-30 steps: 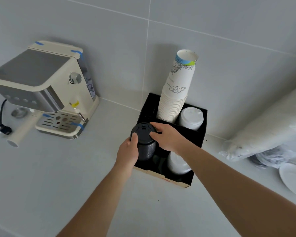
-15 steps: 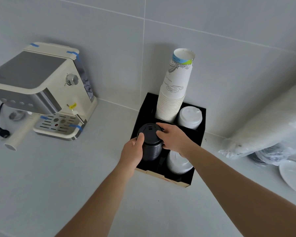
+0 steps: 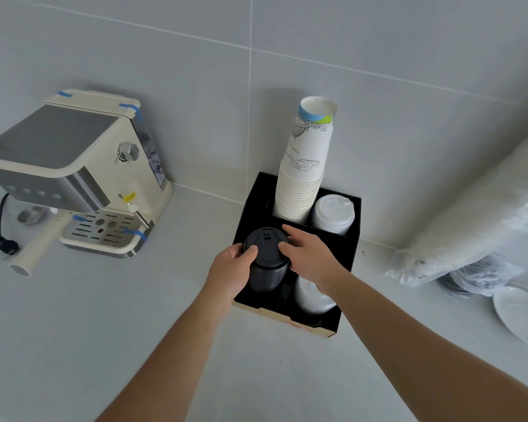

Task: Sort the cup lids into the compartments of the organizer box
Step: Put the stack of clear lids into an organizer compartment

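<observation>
Head view: my left hand (image 3: 230, 269) and right hand (image 3: 310, 257) both grasp the stack of black lids (image 3: 267, 258), one from each side. Stack stands upright, long axis vertical, base inside the front-left compartment of the organizer box (image 3: 352, 236), near the counter's back edge. White lids (image 3: 333, 213) fill back-right; paper cups (image 3: 307, 166) back-left. Next move, I judge: straight down. Hands equally near.
</observation>
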Demonstrator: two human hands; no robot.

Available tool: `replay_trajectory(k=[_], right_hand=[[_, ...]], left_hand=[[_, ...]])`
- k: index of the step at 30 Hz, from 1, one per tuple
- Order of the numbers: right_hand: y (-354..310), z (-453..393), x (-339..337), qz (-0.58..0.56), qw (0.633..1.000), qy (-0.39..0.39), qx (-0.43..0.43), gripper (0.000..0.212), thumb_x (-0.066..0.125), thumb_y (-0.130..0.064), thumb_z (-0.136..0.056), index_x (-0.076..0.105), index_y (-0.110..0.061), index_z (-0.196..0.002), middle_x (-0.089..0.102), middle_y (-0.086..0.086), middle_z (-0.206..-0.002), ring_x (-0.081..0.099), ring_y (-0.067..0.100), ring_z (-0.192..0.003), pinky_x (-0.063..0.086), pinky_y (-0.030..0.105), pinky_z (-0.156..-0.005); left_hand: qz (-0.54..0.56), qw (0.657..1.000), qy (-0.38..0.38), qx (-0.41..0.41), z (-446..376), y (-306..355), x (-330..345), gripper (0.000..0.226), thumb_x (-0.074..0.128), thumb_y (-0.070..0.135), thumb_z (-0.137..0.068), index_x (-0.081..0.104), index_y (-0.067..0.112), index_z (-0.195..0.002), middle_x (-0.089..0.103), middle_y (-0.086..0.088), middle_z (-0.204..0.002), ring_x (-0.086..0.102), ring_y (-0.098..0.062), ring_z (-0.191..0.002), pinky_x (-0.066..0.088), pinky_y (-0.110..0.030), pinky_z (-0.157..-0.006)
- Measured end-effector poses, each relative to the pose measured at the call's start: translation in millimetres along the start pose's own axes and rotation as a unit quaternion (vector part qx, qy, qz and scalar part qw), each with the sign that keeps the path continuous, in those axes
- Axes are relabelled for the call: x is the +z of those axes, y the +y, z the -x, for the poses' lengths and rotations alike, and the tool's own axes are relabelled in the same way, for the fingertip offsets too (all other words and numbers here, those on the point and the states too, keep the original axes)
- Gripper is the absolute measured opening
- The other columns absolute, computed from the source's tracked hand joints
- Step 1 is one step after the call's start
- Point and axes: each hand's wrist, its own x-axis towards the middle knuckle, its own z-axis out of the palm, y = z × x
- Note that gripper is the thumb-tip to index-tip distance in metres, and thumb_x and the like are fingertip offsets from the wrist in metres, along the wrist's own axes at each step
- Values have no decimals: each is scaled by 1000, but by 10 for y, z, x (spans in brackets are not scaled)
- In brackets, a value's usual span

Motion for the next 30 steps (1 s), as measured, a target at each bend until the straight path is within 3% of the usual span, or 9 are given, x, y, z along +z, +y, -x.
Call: replay_trajectory(k=[2,5,8,14,22,24,26,28,30], right_hand=[[-15,33,-26,-5,1000,4,-2,65,59,-39,-84,43,-37,-148,59,-5,-141,61,13,-111,48,38,-107],[-21,80,-82,-2,1000,12,-10,59,59,-32,-92,42,-34,-149,53,-2,-147,63,15,-115,50,35,-104],[-6,142,-158,5,1000,19,-23,56,58,-31,-94,43,-34,-148,51,0,-149,63,5,-97,50,19,-83],[-24,296,-469,63,995,65,-32,48,60,-31,-94,54,-29,-141,61,-7,-137,59,6,-119,40,25,-105],[57,55,-1098,140,975,169,-33,43,64,-26,-91,62,-24,-134,67,-3,-114,63,12,-108,41,20,-96],[96,-57,-1216,182,968,172,-29,47,64,-27,-91,58,-25,-137,66,-3,-123,61,17,-117,42,25,-100],[117,-167,-1320,220,960,170,-30,51,65,-28,-90,55,-26,-141,62,-1,-136,58,19,-121,40,27,-103],[120,-272,-1406,243,957,154,-29,59,67,-32,-89,50,-27,-145,56,-2,-145,58,21,-119,41,28,-104],[118,-379,-1483,252,959,124,-30,68,71,-36,-86,45,-29,-148,50,-5,-150,61,23,-106,46,29,-99]], left_hand=[[-14,1000,-2,6,17,18,-19,13,53,34,-95,65,32,-89,65,7,-87,59,-13,-83,50,-39,-92],[-26,1000,2,6,27,42,-38,39,56,39,-91,62,21,-125,68,3,-113,61,-16,-105,49,-38,-100],[-51,997,37,37,57,82,-46,53,59,40,-89,52,21,-138,58,3,-136,55,-17,-123,43,-35,-106],[-66,979,74,176,185,329,30,42,64,30,-90,58,24,-131,63,10,-122,61,-1,-105,40,-6,-78],[-175,964,-41,193,7,791,505,23,62,33,-89,67,28,-111,61,25,-85,58,14,-81,41,-5,-76],[-232,953,-64,183,-105,867,715,6,58,31,-89,61,27,-86,56,14,-70,54,0,-65,43,-14,-68],[-283,941,-77,170,-221,906,924,22,53,29,-87,54,13,-71,53,-5,-65,49,-22,-62,44,-30,-65],[-310,936,-79,147,-326,919,1082,33,50,29,-87,62,-2,-86,63,-24,-85,58,-39,-82,50,-40,-74],[-316,936,-79,132,-443,873,1203,35,49,29,-90,60,-5,-93,65,-23,-99,61,-39,-95,50,-41,-82]])
